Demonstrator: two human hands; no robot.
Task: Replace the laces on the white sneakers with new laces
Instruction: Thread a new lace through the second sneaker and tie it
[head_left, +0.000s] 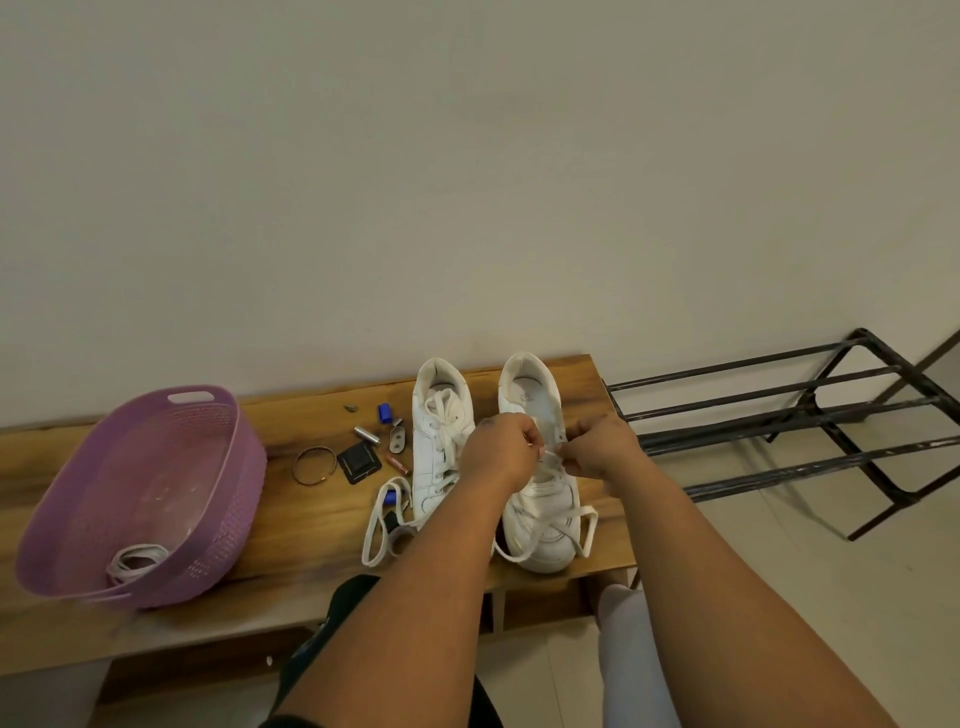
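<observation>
Two white sneakers stand side by side on the wooden tabletop (291, 525), heels toward the wall at the far edge and toes toward the near edge. The left sneaker (439, 441) carries a lace (441, 415) threaded through its eyelets. The right sneaker (540, 514) sits close to the tabletop's right end, and both hands work just above its upper eyelets. The left hand (501, 449) has its fingers curled and pinches a white lace end (549, 456); the right hand (597, 447) is also curled, pinching the same lace from the other side, the fingertips of the two hands almost touching. Loose loops of that lace (587, 525) hang over the toe of the right sneaker and spill toward the near edge.

Another loose white lace (376, 535) lies on the tabletop just left of the left sneaker's toe. Beyond it, toward the far edge, small items are scattered: a bangle (314, 466), a dark square pad (358, 461), a blue cap (384, 413) and a silver cylinder (367, 434). A purple basket (228, 519) rests toward the left end, holding a coiled white lace (136, 558) in its near corner. A black metal rack (810, 431) stands on the floor, right of the tabletop.
</observation>
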